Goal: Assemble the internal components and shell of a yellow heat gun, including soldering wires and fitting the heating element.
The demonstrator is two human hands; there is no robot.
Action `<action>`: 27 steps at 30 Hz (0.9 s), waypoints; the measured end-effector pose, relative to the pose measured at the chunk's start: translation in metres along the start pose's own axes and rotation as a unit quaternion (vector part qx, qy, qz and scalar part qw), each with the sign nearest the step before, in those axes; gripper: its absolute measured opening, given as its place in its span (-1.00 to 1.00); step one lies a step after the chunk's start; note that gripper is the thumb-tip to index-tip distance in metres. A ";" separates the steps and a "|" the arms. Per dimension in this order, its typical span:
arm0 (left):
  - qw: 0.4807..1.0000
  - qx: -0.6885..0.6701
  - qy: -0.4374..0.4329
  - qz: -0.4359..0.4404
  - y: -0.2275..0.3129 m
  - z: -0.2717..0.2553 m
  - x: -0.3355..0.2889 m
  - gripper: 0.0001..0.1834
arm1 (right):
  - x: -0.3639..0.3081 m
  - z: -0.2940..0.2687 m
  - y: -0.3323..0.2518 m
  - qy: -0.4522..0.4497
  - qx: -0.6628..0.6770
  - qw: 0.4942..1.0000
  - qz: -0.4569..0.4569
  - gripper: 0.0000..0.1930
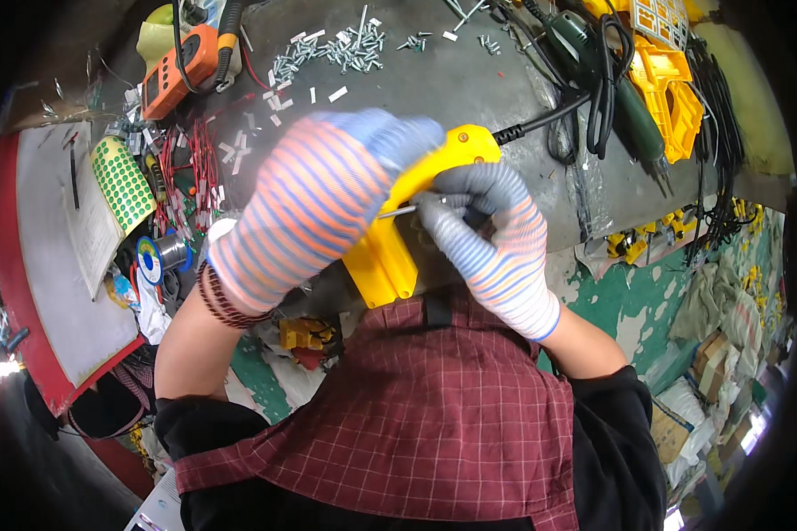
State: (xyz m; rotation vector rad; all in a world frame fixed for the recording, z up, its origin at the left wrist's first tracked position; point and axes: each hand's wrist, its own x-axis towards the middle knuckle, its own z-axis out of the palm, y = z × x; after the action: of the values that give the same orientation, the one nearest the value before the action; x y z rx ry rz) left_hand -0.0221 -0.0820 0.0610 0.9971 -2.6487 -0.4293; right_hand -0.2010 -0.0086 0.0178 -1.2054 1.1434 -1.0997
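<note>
Both my hands wear striped knit gloves with grey-blue fingertips. A yellow plastic tool housing (385, 265) with a curved handle stands tilted in front of my apron, its lower end near the apron's top. My left hand (314, 190) is wrapped over the housing from the left, its fingers smeared by motion near the handle. My right hand (496, 239) is closed at the housing's right side, thumb and fingers pinching a thin metal screw (398, 211) that points left across the yellow plastic. A black cable (540, 119) leaves the handle's upper end. Part of the housing is hidden by my hands.
Loose screws (332, 55) are heaped at the back of the grey bench. An orange meter (179, 73) and red wires (199, 164) lie left, near a solder spool (155, 257) and a green-dotted sticker sheet (122, 184). A dark green power tool (607, 84) and yellow shells (664, 97) sit right.
</note>
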 end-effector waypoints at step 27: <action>0.990 0.043 -0.038 -0.132 0.015 0.045 -0.002 -0.40 | -0.003 -0.040 0.027 -0.159 -0.169 0.923 -0.305 -0.72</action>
State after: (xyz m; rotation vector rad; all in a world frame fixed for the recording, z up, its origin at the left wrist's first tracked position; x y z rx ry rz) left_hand -0.0459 -0.0622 0.0252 1.3922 -2.6289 -0.4193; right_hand -0.2406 -0.0088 -0.0099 -2.0240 0.7294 -1.1167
